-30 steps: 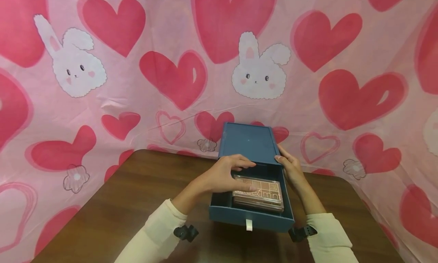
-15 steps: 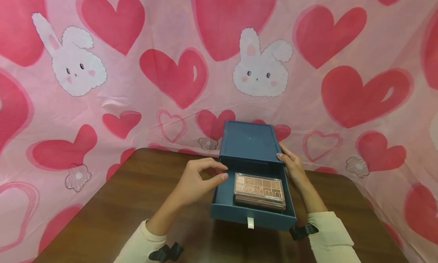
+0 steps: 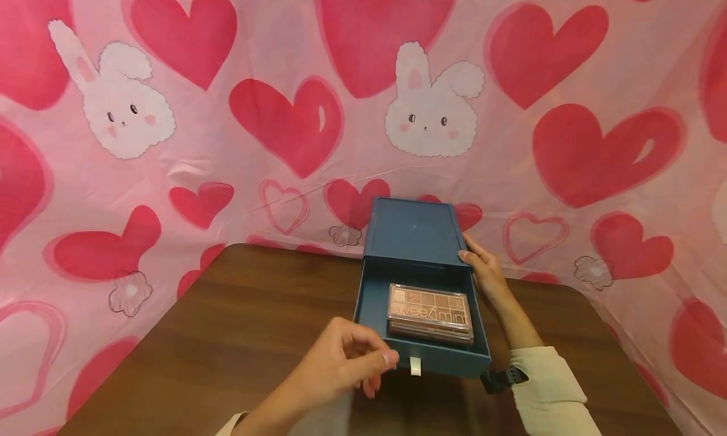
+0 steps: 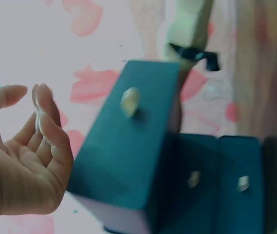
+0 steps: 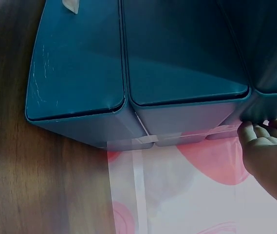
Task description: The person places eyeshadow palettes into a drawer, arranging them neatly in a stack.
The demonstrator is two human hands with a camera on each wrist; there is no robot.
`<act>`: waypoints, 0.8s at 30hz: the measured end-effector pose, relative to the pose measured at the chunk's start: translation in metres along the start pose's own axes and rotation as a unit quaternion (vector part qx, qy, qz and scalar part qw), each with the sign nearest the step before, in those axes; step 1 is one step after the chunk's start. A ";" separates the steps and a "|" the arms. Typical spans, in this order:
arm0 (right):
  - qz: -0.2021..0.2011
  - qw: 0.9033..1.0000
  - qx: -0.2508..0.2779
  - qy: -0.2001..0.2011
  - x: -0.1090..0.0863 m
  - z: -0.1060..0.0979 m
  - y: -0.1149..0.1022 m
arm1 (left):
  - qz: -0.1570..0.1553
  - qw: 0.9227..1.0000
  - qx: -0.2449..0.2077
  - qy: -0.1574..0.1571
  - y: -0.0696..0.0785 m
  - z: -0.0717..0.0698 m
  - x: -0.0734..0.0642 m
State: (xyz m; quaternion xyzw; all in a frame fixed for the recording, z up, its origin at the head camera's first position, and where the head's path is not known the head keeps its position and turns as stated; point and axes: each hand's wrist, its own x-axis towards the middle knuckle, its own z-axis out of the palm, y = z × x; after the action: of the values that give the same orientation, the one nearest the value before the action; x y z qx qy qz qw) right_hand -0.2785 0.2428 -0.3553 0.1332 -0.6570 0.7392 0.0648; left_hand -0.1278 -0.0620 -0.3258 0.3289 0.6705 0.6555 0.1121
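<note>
A blue drawer box (image 3: 416, 231) stands at the back of the table with its top drawer (image 3: 451, 361) pulled out. Inside lie stacked eyeshadow palettes (image 3: 429, 306), the upper one lettered "sweet mint". My left hand (image 3: 348, 363) hovers just off the drawer's front left corner, fingers loosely bent and holding nothing. Its fingertips are close to the white pull tab (image 3: 416, 366), but the left wrist view shows them apart from the tab (image 4: 130, 101). My right hand (image 3: 486, 275) grips the box's right side, thumb at the top edge; in the right wrist view its fingers (image 5: 262, 130) meet the side wall.
Below the pulled-out drawer are two closed drawers (image 4: 193, 156), each with a small pale tab. The box rests on a dark wooden table (image 3: 255, 316). Behind it hangs a pink cloth (image 3: 363, 139) printed with hearts and rabbits.
My left hand has left the palettes, moved out over the drawer's left side, then come down toward the front by the tab. My right hand stays on the box.
</note>
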 end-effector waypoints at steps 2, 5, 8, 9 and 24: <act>-0.002 1.000 0.000 0.001 0.000 0.000 0.000 | -0.045 0.998 -0.012 -0.040 -0.006 0.008 -0.002; 0.000 1.000 -0.003 0.001 0.000 0.000 -0.001 | -0.102 0.992 -0.016 -0.069 -0.019 0.018 -0.003; 0.007 1.000 -0.012 0.005 0.000 -0.001 -0.002 | -0.140 0.987 -0.043 -0.067 -0.035 0.025 0.000; 0.010 1.000 -0.015 0.005 -0.001 -0.001 -0.002 | -0.152 0.985 -0.053 -0.061 -0.040 0.027 0.001; 0.014 1.000 -0.016 0.006 0.000 0.000 0.000 | -0.195 0.948 -0.239 0.071 -0.065 0.062 0.015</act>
State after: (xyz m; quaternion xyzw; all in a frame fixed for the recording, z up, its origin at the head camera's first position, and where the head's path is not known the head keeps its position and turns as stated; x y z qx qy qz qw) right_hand -0.2783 0.2433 -0.3552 0.1186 -0.6705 0.7299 0.0603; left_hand -0.1224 0.0022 -0.3907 0.1075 0.5514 0.7836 0.2652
